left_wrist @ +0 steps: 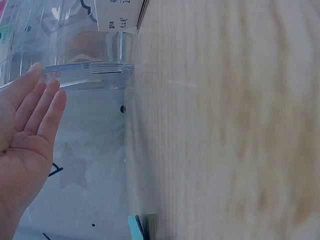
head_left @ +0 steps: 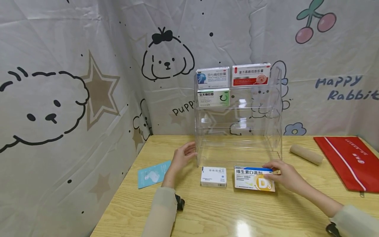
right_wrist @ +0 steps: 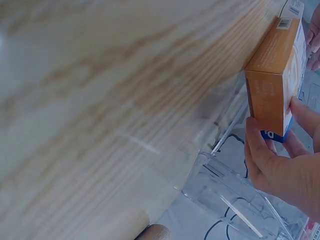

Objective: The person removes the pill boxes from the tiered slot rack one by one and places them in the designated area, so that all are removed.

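A clear acrylic tiered rack stands on the table. My left hand is at its left side, the fingers extended with their tips right at the rack's edge; the left wrist view shows the palm of this hand beside the clear panel. With thumb and fingers my right hand pinches the right end of a vitamin D drops box, white with a blue top and orange circle. In the right wrist view the box's orange end faces the camera. Left of it lies a smaller white medicine box.
On the rack's upper tiers sit a blue-and-white box, a red-and-white box and a green-and-white box. A light-blue packet lies at left. To the right are a cardboard tube and a red zip pouch.
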`<state>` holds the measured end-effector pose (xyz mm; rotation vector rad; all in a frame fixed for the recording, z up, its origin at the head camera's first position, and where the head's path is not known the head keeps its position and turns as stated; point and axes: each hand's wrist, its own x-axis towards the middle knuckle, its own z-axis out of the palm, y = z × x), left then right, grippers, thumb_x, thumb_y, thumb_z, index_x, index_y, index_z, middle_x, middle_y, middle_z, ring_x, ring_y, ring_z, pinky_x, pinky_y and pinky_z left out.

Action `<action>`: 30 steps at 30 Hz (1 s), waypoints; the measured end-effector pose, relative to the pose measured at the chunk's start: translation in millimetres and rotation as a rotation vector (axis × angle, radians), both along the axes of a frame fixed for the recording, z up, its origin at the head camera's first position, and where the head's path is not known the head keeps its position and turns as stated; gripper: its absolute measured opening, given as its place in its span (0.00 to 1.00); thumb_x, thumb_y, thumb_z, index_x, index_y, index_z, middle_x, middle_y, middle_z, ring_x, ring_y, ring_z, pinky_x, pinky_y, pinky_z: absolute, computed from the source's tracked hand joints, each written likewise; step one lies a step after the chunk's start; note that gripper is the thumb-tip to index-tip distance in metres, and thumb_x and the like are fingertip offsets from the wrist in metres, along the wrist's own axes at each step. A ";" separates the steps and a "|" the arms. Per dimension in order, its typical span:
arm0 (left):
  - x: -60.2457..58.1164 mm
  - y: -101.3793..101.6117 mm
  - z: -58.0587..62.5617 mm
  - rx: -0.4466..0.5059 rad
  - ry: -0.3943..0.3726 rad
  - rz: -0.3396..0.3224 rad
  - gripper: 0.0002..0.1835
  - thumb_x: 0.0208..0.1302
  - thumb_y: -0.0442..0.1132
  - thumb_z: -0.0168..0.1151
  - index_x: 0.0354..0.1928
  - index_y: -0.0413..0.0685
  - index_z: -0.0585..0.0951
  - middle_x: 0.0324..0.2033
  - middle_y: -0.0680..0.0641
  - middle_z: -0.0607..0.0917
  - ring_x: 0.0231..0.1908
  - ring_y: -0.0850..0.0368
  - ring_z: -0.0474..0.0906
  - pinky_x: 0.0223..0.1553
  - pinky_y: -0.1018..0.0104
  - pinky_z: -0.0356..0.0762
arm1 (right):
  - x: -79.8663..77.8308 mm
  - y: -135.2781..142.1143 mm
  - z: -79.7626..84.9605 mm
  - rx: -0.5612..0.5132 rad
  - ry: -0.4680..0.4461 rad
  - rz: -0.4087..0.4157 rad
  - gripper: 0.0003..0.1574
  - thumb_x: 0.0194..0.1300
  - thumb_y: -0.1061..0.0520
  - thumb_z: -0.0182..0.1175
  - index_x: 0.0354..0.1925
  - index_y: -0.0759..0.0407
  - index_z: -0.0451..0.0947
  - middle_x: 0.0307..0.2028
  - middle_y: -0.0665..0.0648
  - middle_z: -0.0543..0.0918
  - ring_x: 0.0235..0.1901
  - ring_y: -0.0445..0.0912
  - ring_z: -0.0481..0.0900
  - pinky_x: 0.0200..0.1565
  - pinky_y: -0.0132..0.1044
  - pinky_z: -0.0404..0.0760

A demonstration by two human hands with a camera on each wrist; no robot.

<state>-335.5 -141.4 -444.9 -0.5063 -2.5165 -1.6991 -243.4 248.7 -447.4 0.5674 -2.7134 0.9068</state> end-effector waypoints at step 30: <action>1.5 0.4 0.2 0.008 -0.012 0.000 0.28 0.65 0.30 0.62 0.66 0.38 0.71 0.62 0.35 0.77 0.63 0.42 0.76 0.63 0.62 0.80 | -10.8 -0.2 -2.9 -0.010 -0.201 -0.012 0.18 0.61 0.57 0.68 0.46 0.67 0.82 0.43 0.67 0.85 0.40 0.55 0.85 0.37 0.40 0.88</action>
